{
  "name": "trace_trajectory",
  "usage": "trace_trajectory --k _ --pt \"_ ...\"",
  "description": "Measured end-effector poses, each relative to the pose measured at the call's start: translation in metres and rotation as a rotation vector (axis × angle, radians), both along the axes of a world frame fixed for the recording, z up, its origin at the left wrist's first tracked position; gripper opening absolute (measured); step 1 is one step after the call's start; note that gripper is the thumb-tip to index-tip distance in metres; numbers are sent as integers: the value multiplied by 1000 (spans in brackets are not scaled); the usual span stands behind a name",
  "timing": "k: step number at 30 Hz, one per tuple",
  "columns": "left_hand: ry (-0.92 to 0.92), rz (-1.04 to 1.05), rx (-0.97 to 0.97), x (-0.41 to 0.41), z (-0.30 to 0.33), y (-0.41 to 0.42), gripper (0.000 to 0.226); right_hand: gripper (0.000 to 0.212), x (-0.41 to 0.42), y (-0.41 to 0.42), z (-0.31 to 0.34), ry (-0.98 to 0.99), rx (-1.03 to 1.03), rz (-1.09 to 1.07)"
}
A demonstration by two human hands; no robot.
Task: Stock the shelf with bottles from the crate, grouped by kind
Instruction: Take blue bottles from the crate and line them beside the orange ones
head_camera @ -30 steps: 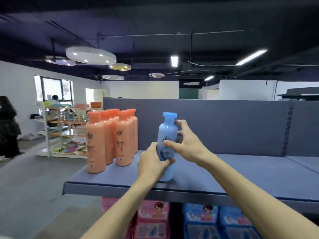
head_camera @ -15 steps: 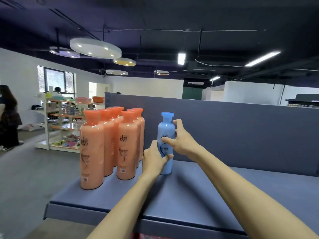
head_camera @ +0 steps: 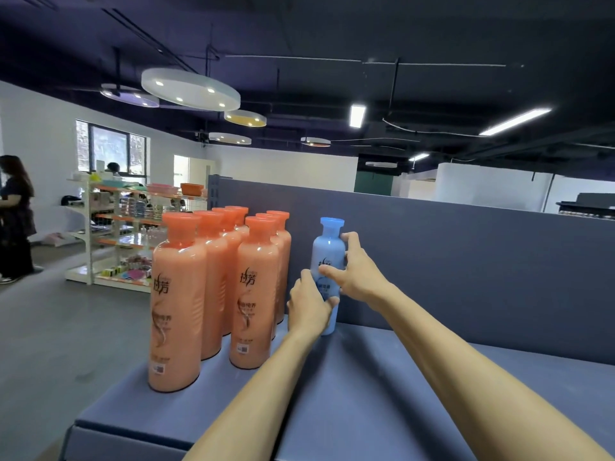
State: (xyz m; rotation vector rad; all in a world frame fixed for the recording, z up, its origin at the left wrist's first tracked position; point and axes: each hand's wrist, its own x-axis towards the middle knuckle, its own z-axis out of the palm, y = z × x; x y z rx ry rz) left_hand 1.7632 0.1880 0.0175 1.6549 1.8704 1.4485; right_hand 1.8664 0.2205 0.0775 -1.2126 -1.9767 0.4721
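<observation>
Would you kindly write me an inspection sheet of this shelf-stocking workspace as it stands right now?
Surface: grey-blue shelf, with a back panel behind it.
Job's things: orange bottles upright in two rows at the shelf's left end; one blue bottle upright near the back panel, right of them. Crate not in view.
Clutter: nothing seen on the shelf.
Grippers: left hand grips the blue bottle low; right hand grips its middle.
Cables: thin wires hang under the ceiling.
Surroundings: stocked white rack and a standing person at left.
</observation>
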Motion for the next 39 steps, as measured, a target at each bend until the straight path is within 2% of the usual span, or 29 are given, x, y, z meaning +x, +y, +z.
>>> trace_trajectory --k 12,17,21,24,26,29,36,39 --pt "34 19 -9 -2 1 6 42 59 -3 21 -5 -7 4 -24" --pt "139 45 -58 8 2 -1 51 62 -6 9 -5 7 2 -48" --pt "92 39 -139 22 10 -32 76 87 -6 -20 -5 78 -71 -66" --pt "218 23 -89 22 14 -60 65 99 8 -49 -10 198 -128 -83" --pt "355 41 -66 16 22 -80 54 91 20 -66 -8 154 -83 -107" --pt "421 32 -48 8 30 -111 42 81 35 -92 3 71 -11 -125" --pt "582 55 73 17 30 -179 44 66 66 -170 11 -147 99 -77" --pt "577 51 92 22 32 -209 46 60 84 -203 10 -175 117 -84"
